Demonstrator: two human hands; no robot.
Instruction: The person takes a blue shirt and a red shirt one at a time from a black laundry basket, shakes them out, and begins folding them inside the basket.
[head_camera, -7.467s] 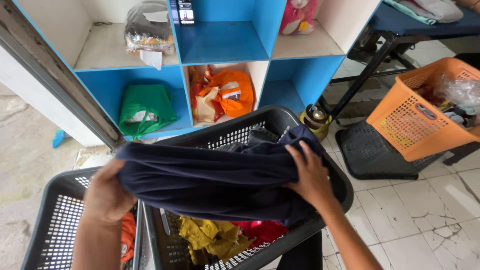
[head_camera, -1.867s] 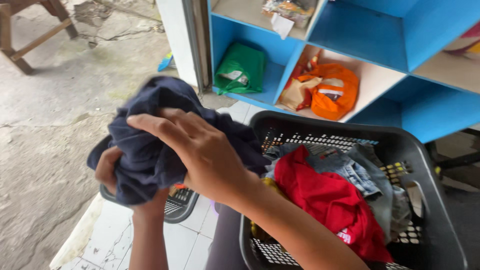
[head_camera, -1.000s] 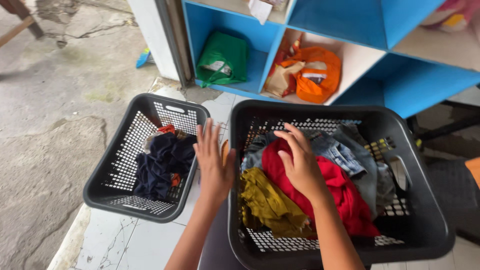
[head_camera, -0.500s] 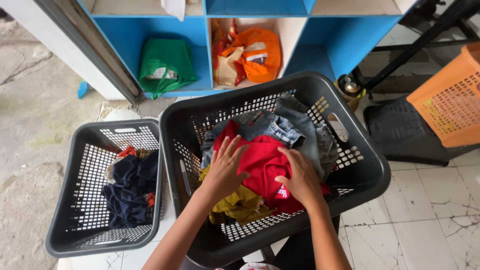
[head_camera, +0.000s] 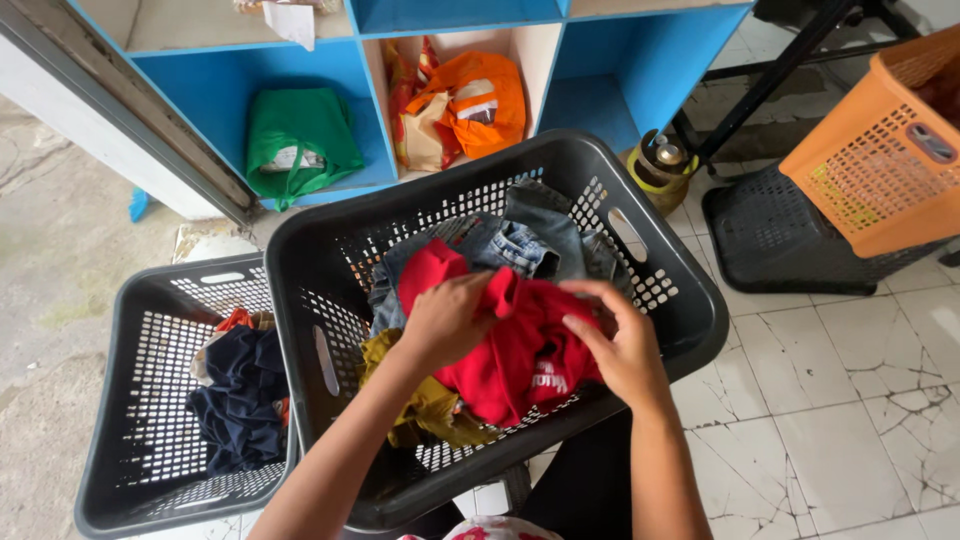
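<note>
Cracked white floor tiles (head_camera: 850, 400) ran under a blue cubby shelf (head_camera: 610, 80) that held a green bag (head_camera: 300, 140) and an orange bag (head_camera: 475, 100). Before it sat a large black laundry basket (head_camera: 680, 300), with a smaller black basket (head_camera: 130, 400) just beside it holding a dark navy garment (head_camera: 240, 400). An orange basket (head_camera: 880, 160) stood well apart to the right. In the large basket a red garment (head_camera: 510, 360) lay bunched on top of denim jeans (head_camera: 520, 240) and an olive-yellow cloth (head_camera: 425, 410). The left hand (head_camera: 445, 320) was closed on a gathered fold near the garment's upper edge; the right hand (head_camera: 620, 345) had its fingers curled into the fabric on the other side. The cloth looked soft, light and limp, likely to sag and drag on neighbouring pieces, so grips at two spread edges seemed soundest
</note>
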